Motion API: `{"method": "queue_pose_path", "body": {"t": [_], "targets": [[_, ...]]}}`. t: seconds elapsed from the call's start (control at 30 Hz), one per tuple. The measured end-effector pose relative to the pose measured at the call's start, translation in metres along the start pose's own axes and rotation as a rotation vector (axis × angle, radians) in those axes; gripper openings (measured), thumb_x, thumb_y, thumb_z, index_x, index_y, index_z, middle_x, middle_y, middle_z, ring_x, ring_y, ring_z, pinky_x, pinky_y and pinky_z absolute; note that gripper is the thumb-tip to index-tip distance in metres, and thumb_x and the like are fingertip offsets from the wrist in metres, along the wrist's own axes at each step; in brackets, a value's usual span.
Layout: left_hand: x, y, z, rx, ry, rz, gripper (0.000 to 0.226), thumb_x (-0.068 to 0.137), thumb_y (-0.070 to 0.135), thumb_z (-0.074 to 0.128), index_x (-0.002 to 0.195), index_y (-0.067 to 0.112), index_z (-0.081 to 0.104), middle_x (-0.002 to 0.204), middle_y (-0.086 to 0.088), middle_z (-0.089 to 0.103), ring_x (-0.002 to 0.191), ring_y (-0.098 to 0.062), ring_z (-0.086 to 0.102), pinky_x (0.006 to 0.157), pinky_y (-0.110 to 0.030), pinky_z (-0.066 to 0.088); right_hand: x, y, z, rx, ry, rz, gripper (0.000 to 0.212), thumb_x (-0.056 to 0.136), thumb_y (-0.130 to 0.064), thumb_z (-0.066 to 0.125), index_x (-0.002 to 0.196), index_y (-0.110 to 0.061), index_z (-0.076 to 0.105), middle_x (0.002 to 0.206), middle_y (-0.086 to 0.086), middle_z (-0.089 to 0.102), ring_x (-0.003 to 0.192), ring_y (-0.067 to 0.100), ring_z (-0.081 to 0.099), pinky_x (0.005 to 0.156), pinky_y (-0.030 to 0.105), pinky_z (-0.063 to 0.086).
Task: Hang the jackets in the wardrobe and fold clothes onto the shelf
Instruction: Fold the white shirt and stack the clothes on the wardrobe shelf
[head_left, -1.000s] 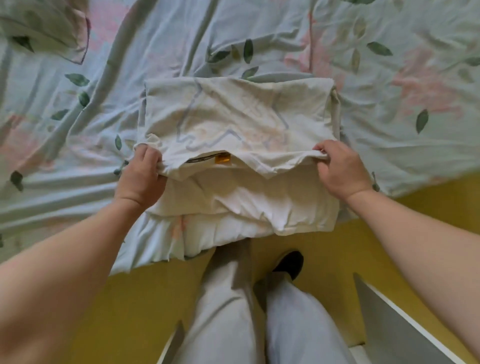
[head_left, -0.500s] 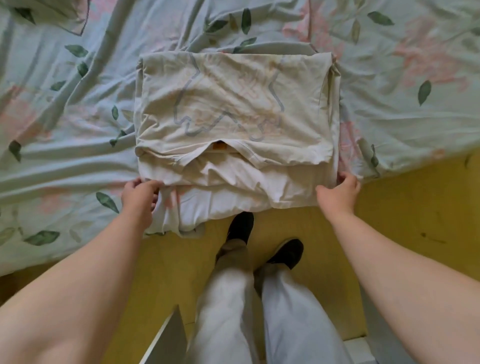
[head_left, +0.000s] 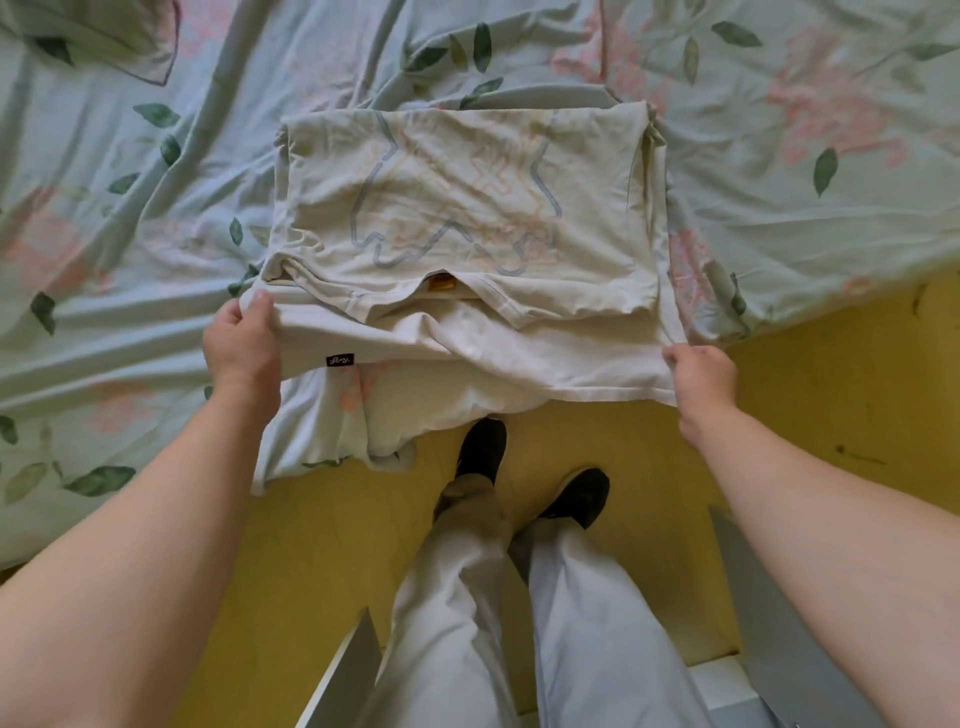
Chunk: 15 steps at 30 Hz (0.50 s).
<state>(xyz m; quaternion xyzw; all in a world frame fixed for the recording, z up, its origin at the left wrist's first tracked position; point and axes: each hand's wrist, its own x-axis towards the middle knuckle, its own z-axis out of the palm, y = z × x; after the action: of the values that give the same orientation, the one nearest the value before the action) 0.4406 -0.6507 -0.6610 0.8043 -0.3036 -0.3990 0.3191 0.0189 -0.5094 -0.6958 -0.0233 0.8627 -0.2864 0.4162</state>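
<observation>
A cream T-shirt (head_left: 467, 208) with a faint blue and orange print lies part-folded at the near edge of the bed, an orange neck label showing under its upper flap. My left hand (head_left: 241, 345) grips the lower layer's left corner, thumb on top. At the hem's right corner my right hand (head_left: 701, 376) pinches the cloth. The lower hem, with a small dark tag, is lifted off the bed edge between both hands.
The bed wears a pale green sheet (head_left: 156, 234) with leaf and pink flower print; its edge hangs over a yellow floor (head_left: 805, 415). My legs in light trousers and black shoes (head_left: 480, 447) stand below. White panels (head_left: 779, 649) flank my legs.
Both hands dropped from the upper flap to the lower hem's corners, took hold, and now lift that hem up off the bed edge.
</observation>
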Motion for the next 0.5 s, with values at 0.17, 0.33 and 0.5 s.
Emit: {"method": "queue_pose_path", "body": {"t": [0.17, 0.33, 0.5], "targets": [[0.0, -0.024, -0.009, 0.434, 0.084, 0.053, 0.043, 0.09, 0.057, 0.053, 0.074, 0.017, 0.048, 0.074, -0.001, 0.051, 0.072, -0.026, 0.046, 0.07, -0.037, 0.042, 0.0, 0.009, 0.005, -0.036, 0.056, -0.008, 0.014, 0.099, -0.024, 0.057, 0.104, -0.012, 0.052, 0.094, 0.003, 0.054, 0.083, 0.023, 0.05, 0.074, 0.035, 0.045], [0.002, -0.046, -0.03, 0.676, 0.123, -0.027, 0.054, 0.092, 0.058, 0.057, 0.086, 0.005, 0.061, 0.087, -0.012, 0.063, 0.085, -0.036, 0.059, 0.075, -0.044, 0.049, 0.006, 0.012, 0.01, -0.082, 0.148, -0.001, 0.015, 0.101, -0.028, 0.055, 0.109, -0.016, 0.052, 0.096, 0.0, 0.057, 0.095, 0.028, 0.06, 0.083, 0.047, 0.056], [0.015, -0.042, -0.036, 0.795, 0.098, -0.024, 0.055, 0.093, 0.059, 0.056, 0.079, 0.007, 0.059, 0.085, -0.014, 0.063, 0.084, -0.037, 0.057, 0.071, -0.04, 0.043, 0.007, 0.009, 0.01, -0.163, 0.228, -0.047, 0.018, 0.103, -0.025, 0.054, 0.114, -0.012, 0.053, 0.104, 0.004, 0.057, 0.094, 0.027, 0.055, 0.075, 0.035, 0.042]]}}
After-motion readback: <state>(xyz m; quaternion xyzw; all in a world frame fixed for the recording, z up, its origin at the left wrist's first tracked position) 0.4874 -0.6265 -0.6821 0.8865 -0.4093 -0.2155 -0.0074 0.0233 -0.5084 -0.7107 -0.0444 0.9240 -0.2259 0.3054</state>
